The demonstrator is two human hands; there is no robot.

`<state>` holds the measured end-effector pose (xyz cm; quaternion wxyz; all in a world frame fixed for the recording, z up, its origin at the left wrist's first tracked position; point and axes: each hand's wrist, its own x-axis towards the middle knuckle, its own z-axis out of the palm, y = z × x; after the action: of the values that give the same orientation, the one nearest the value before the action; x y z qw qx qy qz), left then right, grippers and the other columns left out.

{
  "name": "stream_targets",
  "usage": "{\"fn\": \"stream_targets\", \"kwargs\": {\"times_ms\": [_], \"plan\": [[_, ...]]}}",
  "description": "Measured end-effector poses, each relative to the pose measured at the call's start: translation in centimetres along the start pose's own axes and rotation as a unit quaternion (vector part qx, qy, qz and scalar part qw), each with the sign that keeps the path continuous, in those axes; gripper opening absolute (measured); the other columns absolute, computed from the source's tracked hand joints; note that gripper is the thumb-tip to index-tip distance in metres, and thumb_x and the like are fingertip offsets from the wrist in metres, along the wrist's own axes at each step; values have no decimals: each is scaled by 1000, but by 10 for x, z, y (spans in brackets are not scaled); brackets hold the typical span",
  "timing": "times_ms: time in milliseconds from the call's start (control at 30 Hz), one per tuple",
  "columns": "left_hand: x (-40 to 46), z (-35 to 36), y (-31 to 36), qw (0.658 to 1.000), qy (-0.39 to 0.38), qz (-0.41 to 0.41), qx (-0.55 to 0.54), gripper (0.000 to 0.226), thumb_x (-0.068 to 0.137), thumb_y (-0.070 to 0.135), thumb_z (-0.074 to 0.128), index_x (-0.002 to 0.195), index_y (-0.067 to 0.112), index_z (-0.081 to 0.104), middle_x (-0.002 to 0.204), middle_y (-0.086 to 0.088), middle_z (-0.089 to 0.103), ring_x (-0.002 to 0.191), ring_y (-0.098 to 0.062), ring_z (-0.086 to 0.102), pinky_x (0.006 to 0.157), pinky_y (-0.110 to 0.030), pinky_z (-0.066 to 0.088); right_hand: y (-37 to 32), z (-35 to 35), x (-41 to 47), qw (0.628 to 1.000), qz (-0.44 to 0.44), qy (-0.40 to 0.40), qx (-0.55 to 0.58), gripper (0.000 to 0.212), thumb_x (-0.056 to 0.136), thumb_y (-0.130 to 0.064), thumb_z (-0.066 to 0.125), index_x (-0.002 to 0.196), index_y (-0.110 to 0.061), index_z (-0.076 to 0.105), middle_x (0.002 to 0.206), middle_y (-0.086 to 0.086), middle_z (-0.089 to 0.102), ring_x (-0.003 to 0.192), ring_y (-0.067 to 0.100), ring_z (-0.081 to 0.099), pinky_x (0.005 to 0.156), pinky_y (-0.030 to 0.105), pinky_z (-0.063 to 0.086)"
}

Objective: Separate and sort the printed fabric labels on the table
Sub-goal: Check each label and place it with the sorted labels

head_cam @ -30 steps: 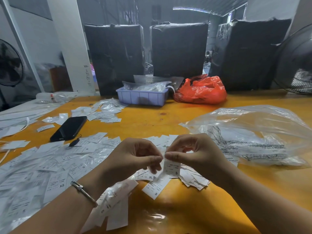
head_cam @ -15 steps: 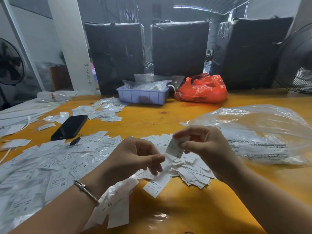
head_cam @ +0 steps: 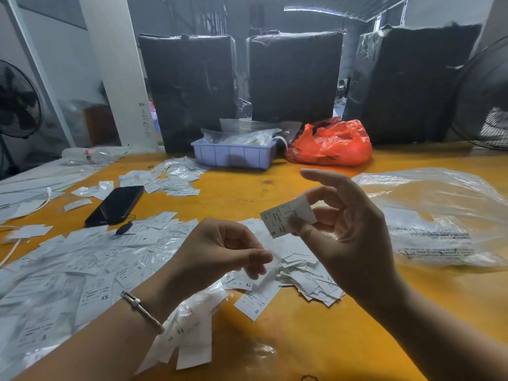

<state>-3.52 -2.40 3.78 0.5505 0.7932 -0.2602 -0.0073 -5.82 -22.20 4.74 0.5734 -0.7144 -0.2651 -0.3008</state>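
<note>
Over the yellow table [head_cam: 302,339], my right hand [head_cam: 351,232] is raised and pinches a single white label marked S [head_cam: 286,220] between thumb and fingers. Lower and to the left, my left hand [head_cam: 220,251] pinches another white label [head_cam: 270,270] that hangs blurred below thumb and forefinger. A small heap of labels [head_cam: 310,279] lies beneath both hands. One label marked S [head_cam: 257,299] lies at the heap's front edge. A wide spread of loose labels [head_cam: 96,265] covers the table's left side, with sizes XS, S and M showing. More labels [head_cam: 192,334] lie under my left wrist.
A black phone [head_cam: 115,204] lies at the left beyond the spread. A clear plastic bag [head_cam: 439,215] sits at the right. A blue tray [head_cam: 233,156] and a red bag [head_cam: 330,144] stand at the back before black wrapped boxes [head_cam: 294,78]. Fans flank both sides.
My hands were together pinching joined labels. The right hand has pulled one label free and lifted it up and to the right, while the left hand stayed low with the other piece.
</note>
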Motion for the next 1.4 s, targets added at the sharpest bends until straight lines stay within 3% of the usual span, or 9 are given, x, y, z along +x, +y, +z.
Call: {"fn": "stream_targets", "kwargs": {"times_ms": [267,433,567,767,1133,1233,1400], "plan": [[0,1,1,999,-9,10,-39,19,69,13,79,75,-4,73,68,-15,72,57,-19,68,57,-21,53,3,0,0,999,-17,-29,-37,57,76,7,73,120,-24,53,93,-4,64,86,0,69,69,17,57],[0,0,1,999,-10,9,-38,20,69,15,78,77,-3,74,69,-14,73,58,-19,68,57,-21,54,6,-1,-1,998,-20,-43,-28,49,76,8,64,119,-16,59,88,-3,64,83,5,68,70,26,59],[1,0,1,1000,-7,12,-11,21,70,24,77,76,3,75,70,-11,74,59,-20,69,58,-23,53,8,-3,1,999,-19,-36,-28,45,75,6,60,115,-14,62,86,-3,64,82,5,67,70,20,57],[0,1,2,999,-28,8,-35,18,70,11,77,77,-5,73,68,-14,72,58,-20,68,58,-23,55,9,-5,3,1000,12,-14,21,44,81,8,68,116,-18,59,93,2,64,89,9,70,68,23,58],[0,0,3,999,-26,8,-39,14,71,9,76,77,-3,74,69,-16,72,57,-20,67,57,-22,54,9,-6,3,997,32,-68,13,43,80,15,60,108,-17,64,84,2,63,75,12,67,64,31,59],[0,0,2,999,-32,5,-41,16,71,9,76,78,-5,73,69,-16,72,58,-21,67,58,-23,54,9,-8,5,995,55,-42,71,41,80,18,60,106,-14,63,84,9,63,76,21,69,61,29,57],[0,1,2,998,-45,4,-40,16,71,10,76,78,-4,74,70,-16,72,60,-23,68,59,-25,56,7,-7,7,992,63,-44,96,34,82,10,65,109,-11,61,89,10,64,81,18,72,62,24,57]]}}
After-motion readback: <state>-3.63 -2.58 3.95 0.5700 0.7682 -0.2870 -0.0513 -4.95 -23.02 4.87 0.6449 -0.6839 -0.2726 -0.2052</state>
